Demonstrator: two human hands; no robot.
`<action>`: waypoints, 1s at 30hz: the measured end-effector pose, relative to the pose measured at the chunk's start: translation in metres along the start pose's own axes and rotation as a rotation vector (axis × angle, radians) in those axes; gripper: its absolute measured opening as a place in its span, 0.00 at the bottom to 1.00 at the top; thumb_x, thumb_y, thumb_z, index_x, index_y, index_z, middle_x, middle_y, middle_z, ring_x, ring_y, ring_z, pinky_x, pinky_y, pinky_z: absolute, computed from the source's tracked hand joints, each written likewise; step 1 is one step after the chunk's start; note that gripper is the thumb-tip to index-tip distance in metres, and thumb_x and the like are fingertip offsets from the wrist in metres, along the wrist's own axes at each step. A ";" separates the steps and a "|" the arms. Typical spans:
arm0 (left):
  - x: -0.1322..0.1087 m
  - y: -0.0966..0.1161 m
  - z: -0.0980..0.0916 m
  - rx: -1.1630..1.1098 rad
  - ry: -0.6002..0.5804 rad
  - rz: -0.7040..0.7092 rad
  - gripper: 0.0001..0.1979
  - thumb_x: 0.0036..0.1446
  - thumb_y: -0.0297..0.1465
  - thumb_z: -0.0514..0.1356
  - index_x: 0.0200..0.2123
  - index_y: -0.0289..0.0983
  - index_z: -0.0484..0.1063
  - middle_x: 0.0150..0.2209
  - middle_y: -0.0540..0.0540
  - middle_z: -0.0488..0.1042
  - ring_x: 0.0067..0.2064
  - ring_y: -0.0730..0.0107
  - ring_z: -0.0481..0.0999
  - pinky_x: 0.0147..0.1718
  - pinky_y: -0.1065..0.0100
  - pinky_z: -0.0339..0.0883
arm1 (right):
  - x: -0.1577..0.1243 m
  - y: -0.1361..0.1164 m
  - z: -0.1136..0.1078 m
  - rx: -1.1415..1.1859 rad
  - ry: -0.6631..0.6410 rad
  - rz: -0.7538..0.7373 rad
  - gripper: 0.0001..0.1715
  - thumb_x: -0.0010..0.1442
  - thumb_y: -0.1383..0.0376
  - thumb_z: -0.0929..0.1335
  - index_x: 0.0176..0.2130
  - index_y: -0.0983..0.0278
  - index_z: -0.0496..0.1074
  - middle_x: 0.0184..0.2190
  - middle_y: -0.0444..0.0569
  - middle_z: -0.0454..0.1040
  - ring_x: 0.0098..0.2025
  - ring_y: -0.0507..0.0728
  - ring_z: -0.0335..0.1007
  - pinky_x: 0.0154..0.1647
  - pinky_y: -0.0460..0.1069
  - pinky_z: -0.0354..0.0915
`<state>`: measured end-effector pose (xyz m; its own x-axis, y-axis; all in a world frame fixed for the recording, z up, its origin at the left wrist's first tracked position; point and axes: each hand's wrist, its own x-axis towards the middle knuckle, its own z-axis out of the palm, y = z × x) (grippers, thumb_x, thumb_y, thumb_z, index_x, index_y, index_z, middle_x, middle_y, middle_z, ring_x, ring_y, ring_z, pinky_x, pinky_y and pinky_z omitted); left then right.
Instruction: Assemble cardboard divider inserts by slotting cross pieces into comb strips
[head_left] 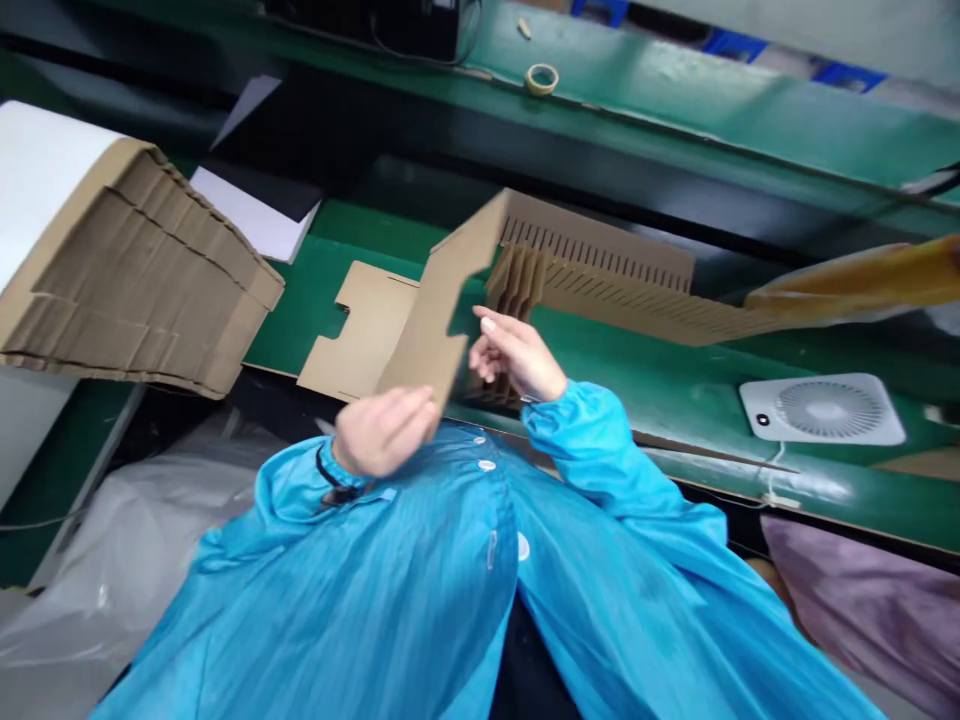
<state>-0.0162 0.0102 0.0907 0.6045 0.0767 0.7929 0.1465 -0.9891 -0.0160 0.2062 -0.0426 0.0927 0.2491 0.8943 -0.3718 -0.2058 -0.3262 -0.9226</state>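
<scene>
My left hand (386, 430) is closed on the lower edge of an upright brown cardboard sheet (433, 330) with a notch cut in its side. A flat part of cardboard (371, 315), also notched, lies on the bench to its left. My right hand (525, 357) is just right of the upright sheet, index finger extended and the others loosely bent, with nothing visible in it. Behind that hand stand several cardboard dividers (521, 275), grouped at the left end of a long slotted cardboard strip (600, 245). My right hand partly hides the dividers.
A stack of folded cardboard (142, 270) stands at the left of the green bench (637, 370). A white fan (825, 410) lies at the right, its cable hanging over the front edge. A tape roll (541, 79) sits on the back ledge. Yellow wrapped material (862, 285) reaches in from the right.
</scene>
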 end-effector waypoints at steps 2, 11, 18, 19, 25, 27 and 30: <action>0.024 0.014 0.008 -0.057 -0.005 0.238 0.01 0.63 0.28 0.59 0.37 0.38 0.71 0.34 0.46 0.82 0.33 0.69 0.82 0.28 0.73 0.75 | 0.007 0.001 0.010 0.049 0.040 -0.048 0.37 0.47 0.42 0.74 0.46 0.64 0.72 0.27 0.45 0.75 0.27 0.53 0.71 0.26 0.47 0.67; 0.022 0.023 0.075 -0.404 -0.136 -0.097 0.11 0.65 0.35 0.59 0.47 0.37 0.73 0.52 0.39 0.77 0.57 0.57 0.74 0.52 0.56 0.75 | -0.044 -0.081 -0.111 -0.356 0.347 -0.015 0.14 0.47 0.60 0.75 0.33 0.63 0.74 0.32 0.49 0.77 0.32 0.57 0.73 0.34 0.52 0.68; 0.001 0.036 0.134 -0.449 -0.549 -0.076 0.15 0.61 0.32 0.63 0.51 0.34 0.75 0.60 0.33 0.70 0.65 0.44 0.64 0.61 0.38 0.61 | -0.025 -0.088 -0.135 -0.455 0.387 0.207 0.04 0.48 0.67 0.73 0.27 0.66 0.75 0.26 0.49 0.76 0.26 0.54 0.70 0.29 0.50 0.67; -0.001 0.037 0.137 -0.446 -0.551 -0.068 0.14 0.62 0.31 0.62 0.50 0.33 0.75 0.59 0.33 0.71 0.65 0.44 0.65 0.61 0.38 0.61 | -0.020 -0.085 -0.134 -0.457 0.384 0.205 0.05 0.47 0.67 0.74 0.27 0.66 0.74 0.25 0.49 0.75 0.25 0.54 0.70 0.29 0.50 0.67; -0.010 0.038 0.143 -0.447 -0.506 -0.080 0.10 0.64 0.31 0.60 0.44 0.32 0.77 0.56 0.33 0.73 0.63 0.46 0.67 0.61 0.40 0.63 | 0.000 -0.079 -0.127 -0.447 0.340 0.214 0.03 0.48 0.71 0.72 0.25 0.66 0.74 0.23 0.48 0.75 0.24 0.53 0.69 0.24 0.47 0.65; -0.011 0.037 0.144 -0.452 -0.503 -0.088 0.10 0.64 0.31 0.60 0.43 0.32 0.77 0.56 0.33 0.73 0.63 0.47 0.67 0.61 0.41 0.63 | 0.005 -0.077 -0.127 -0.465 0.341 0.240 0.03 0.48 0.72 0.71 0.25 0.66 0.74 0.22 0.48 0.74 0.23 0.52 0.69 0.23 0.46 0.64; -0.012 0.037 0.144 -0.476 -0.522 -0.097 0.09 0.64 0.31 0.60 0.43 0.32 0.77 0.57 0.33 0.72 0.64 0.47 0.67 0.62 0.40 0.62 | 0.015 -0.071 -0.130 -0.542 0.331 0.243 0.04 0.47 0.72 0.72 0.25 0.65 0.73 0.21 0.46 0.73 0.23 0.53 0.69 0.23 0.47 0.65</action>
<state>0.0947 -0.0088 -0.0068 0.9196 0.0993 0.3801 -0.0673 -0.9134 0.4014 0.3473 -0.0462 0.1390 0.5499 0.6636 -0.5072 0.1897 -0.6906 -0.6979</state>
